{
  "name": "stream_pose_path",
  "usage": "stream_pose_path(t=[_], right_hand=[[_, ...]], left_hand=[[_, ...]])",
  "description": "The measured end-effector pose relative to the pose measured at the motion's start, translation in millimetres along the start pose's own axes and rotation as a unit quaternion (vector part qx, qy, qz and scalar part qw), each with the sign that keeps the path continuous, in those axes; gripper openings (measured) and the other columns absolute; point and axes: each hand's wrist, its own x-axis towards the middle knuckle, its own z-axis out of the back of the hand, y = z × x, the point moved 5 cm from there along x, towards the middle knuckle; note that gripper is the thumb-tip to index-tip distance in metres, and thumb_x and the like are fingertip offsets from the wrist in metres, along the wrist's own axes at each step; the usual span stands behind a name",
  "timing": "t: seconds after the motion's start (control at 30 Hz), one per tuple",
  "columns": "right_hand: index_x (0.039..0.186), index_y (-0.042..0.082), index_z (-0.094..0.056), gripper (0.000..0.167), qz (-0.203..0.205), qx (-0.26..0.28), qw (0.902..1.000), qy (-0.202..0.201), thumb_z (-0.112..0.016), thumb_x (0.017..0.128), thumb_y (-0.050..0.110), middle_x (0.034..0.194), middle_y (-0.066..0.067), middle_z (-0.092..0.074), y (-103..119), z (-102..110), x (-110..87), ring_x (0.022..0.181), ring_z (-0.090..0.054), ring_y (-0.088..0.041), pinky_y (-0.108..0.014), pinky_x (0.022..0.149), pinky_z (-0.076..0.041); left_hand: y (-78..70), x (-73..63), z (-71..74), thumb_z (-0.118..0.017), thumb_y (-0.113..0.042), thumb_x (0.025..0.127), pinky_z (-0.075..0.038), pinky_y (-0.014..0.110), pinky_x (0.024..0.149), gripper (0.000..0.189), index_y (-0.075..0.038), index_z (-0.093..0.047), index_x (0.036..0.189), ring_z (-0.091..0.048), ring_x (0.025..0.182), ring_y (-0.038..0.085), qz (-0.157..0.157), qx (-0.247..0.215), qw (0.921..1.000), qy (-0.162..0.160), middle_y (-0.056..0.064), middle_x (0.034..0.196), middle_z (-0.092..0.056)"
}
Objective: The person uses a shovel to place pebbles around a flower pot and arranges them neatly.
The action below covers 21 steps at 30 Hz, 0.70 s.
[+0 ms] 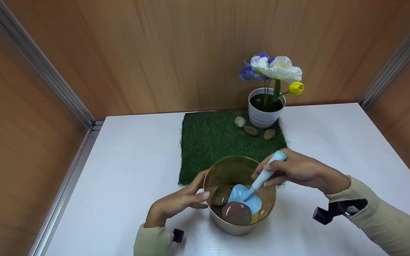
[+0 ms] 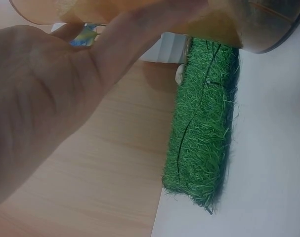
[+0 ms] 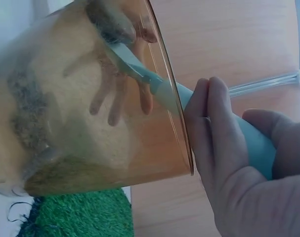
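An amber see-through jar (image 1: 233, 231) stands on the table with its mouth tipped toward me. My left hand (image 1: 183, 199) holds its left side, thumb near the rim and fingers spread along the outside; those fingers (image 3: 115, 111) show through the wall in the right wrist view. Between the fingers and thumb of my right hand (image 1: 301, 170) is the handle of a light blue trowel (image 1: 269, 170). Its blade dips inside the jar, partly behind a large smooth brown stone (image 1: 237, 213). Another dark stone (image 1: 221, 196) lies to the blade's left.
Behind the jar lies a square of artificial grass (image 1: 208, 138). On its back right corner stands a white pot (image 1: 263, 115) of white, purple and yellow flowers (image 1: 279, 69), with small pebbles (image 1: 251, 130) before it. Wooden panels (image 1: 173, 53) enclose the white table (image 1: 133, 153).
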Motion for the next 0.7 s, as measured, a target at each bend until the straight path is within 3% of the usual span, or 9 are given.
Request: stream_pose_path(t=[0.37, 0.7], right_hand=[[0.117, 0.0, -0.078, 0.03, 0.03, 0.064, 0.9973, 0.022, -0.049, 0.112, 0.006, 0.119, -0.014, -0.077, -6.4, 5.0, -5.4, 0.107, -0.076, -0.022, -0.03, 0.089, -0.062], [0.116, 0.002, -0.078, 0.03, 0.024, 0.083, 0.9963, 0.007, -0.049, 0.113, 0.01, 0.12, -0.014, -0.077, -7.6, 8.2, -8.9, 0.108, -0.076, -0.021, -0.027, 0.09, -0.061]], left_hand=[[1.2, 0.7, 0.9, -0.052, -0.043, 0.111, -0.046, 0.059, 0.113, 0.08, -0.021, -0.004, 0.171, -0.022, 0.158, 0.045, 0.005, -0.005, 1.0, -0.001, 0.02, 0.176, -0.001], [1.5, 1.0, 1.1, -0.052, -0.046, 0.11, -0.047, 0.058, 0.113, 0.081, -0.021, -0.005, 0.171, -0.025, 0.157, 0.044, 0.003, 0.002, 1.0, -0.001, 0.019, 0.176, -0.003]])
